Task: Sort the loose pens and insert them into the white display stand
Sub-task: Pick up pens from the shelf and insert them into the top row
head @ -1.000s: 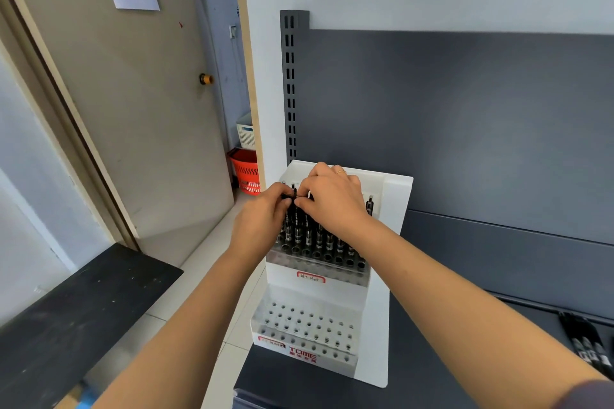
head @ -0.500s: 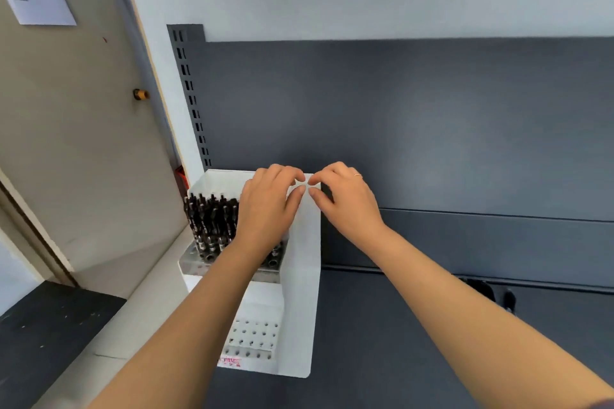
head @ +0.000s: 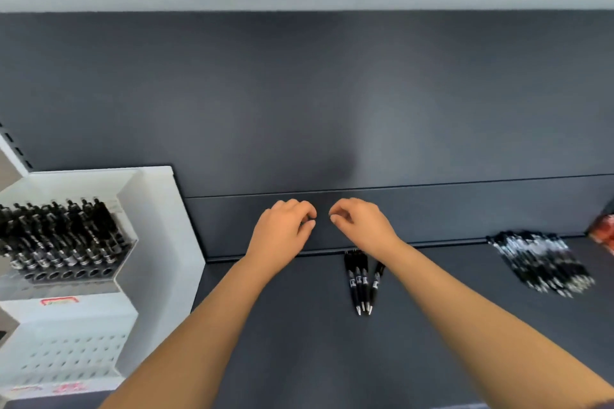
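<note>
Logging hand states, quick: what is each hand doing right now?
Left hand: open, fingers loosely curled, holding nothing.
Right hand: open, fingers loosely curled, holding nothing.

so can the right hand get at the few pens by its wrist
Probably yes: the right hand hovers empty just beyond the pens, which lie loose on the shelf with nothing covering them.
</note>
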`<state>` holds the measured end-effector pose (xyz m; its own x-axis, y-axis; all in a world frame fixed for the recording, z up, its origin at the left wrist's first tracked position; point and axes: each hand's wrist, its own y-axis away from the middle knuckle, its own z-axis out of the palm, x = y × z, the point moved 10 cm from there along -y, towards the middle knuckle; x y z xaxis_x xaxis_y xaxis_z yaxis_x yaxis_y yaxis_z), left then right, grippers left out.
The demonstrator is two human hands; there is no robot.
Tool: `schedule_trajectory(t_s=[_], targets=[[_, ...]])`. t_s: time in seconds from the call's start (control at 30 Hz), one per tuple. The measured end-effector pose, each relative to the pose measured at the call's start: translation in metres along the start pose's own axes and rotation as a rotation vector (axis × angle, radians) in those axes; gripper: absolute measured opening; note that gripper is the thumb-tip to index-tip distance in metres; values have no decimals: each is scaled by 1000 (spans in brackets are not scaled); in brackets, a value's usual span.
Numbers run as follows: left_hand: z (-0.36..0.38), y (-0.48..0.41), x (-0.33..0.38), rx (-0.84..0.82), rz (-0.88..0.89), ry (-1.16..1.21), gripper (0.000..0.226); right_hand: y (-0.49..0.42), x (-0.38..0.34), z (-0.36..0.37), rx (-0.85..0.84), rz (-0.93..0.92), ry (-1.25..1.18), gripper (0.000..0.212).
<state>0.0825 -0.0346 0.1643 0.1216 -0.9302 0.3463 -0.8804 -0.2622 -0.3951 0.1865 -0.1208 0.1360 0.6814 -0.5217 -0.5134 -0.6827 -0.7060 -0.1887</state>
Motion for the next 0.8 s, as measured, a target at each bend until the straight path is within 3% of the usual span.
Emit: schedule_trajectory(t_s=[0.13, 0.33, 0.47, 0.67, 0.8], targets=[[51, -5, 12, -131, -18, -13, 18, 13, 55, 6, -55, 131, -63, 15], [161, -1, 19, -533, -95, -59, 36, 28, 122, 28, -198, 257, -89, 16], [215, 13, 7, -702, -176, -118, 41, 33, 141, 49, -287, 288, -87, 20], [230, 9, -13, -642, -294, -59, 28, 25, 150, 67, -322, 321, -81, 22], [226, 5, -34, -606, -365, -37, 22, 7, 147, 79, -301, 347, 47, 21]])
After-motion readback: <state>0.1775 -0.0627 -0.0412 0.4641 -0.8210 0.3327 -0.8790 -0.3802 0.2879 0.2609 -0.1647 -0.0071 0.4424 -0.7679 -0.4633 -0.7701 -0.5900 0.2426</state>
